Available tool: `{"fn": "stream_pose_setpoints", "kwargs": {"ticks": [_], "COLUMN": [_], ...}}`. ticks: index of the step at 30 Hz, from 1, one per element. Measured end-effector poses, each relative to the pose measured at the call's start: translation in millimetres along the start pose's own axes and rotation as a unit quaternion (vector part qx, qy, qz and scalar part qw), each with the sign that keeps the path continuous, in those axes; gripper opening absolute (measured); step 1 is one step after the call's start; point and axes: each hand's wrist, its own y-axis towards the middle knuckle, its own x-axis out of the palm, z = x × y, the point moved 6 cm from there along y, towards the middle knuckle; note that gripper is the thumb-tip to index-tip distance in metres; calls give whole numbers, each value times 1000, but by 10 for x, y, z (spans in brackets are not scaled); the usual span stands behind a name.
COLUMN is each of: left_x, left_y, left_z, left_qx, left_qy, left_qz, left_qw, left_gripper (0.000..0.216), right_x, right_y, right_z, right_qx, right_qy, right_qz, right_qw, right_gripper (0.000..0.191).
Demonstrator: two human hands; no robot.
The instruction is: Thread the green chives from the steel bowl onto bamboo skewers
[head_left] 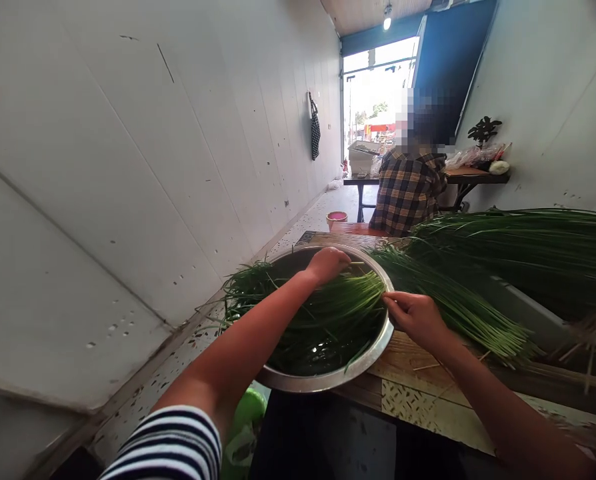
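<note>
A wide metal basin holds long green chives in dark, shiny water, their pale ends gathered near its right rim. My left hand reaches over the far side of the basin, fingers pinched on a pale chive stalk. At the right rim, my right hand has thumb and fingertips pressed together beside the chive ends; what lies between them is too small to make out. Just right of the basin, a bundle of chives lies on the wooden table, pale ends toward me.
A larger pile of chives sits farther right, behind a pale edge. Below the basin is a green bag or container. Ahead, a person in a plaid shirt sits by another table. A white wall runs along the left.
</note>
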Motion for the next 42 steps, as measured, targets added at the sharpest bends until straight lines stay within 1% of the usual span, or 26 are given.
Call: {"fn": "stream_pose_setpoints", "kwargs": {"ticks": [4,8,11,15,23,29,33,42], "left_x": [21,25,44,79,22,51,62,61], "left_y": [-122,-187,-201,-213,-246,-228,-228,-250], "left_z": [45,33,30,56,96,66,56,48], "left_qx": [-23,-62,-84,-99,-119,-118,-116,-137], "left_qy": [-90,-184,-219,-238,-258,-271,-277,-293], "left_qz": [34,68,70,50,54,58,66,68], "left_qw": [995,979,970,965,957,954,952,944], "left_gripper": [21,21,23,23,21,22,22,23], "right_x": [24,11,3,-2,1,9,14,20], "right_y": [-42,-71,-95,-111,-112,-107,-98,-95], "right_z": [16,-33,-59,-58,-50,-29,-33,-30], "right_qx": [8,13,22,35,36,46,40,35], "right_qy": [24,35,33,28,6,11,-1,14], "right_qz": [6,7,8,14,10,2,-5,0], "right_qw": [1000,999,999,999,999,999,999,999], "right_gripper": [32,32,32,31,32,33,33,33]}}
